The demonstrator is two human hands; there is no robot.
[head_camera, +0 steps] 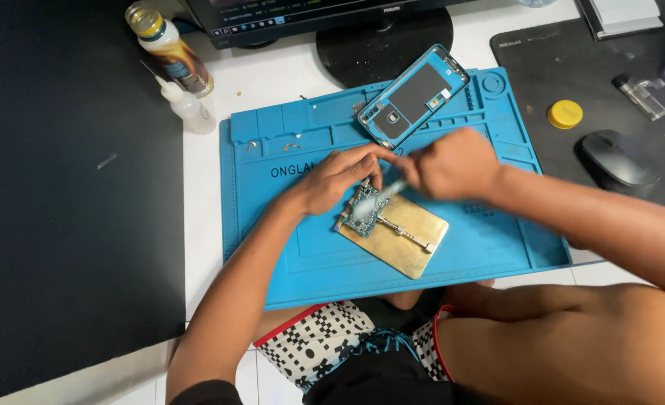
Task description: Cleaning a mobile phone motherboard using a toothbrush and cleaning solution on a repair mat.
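Note:
A small green circuit board [363, 207] is clamped at the near-left end of a brass-coloured holder plate [403, 238] on a blue work mat [490, 240]. My left hand [336, 180] rests on the mat with its fingertips on the board's far edge. Just right of it, my right hand [448, 163] is closed around a thin pale tool [383, 195], blurred by motion, whose tip touches the board. A blue phone frame [415, 94] lies tilted at the mat's far edge, beyond both hands.
A brown bottle [171, 49] and a small white dropper bottle [186, 105] stand at the far left. A monitor base [385, 41] sits behind the mat. On a black pad to the right lie a yellow cap [565, 114], a mouse [617, 160] and a clear lighter-like object [641, 96]. A black mat [70, 187] covers the left.

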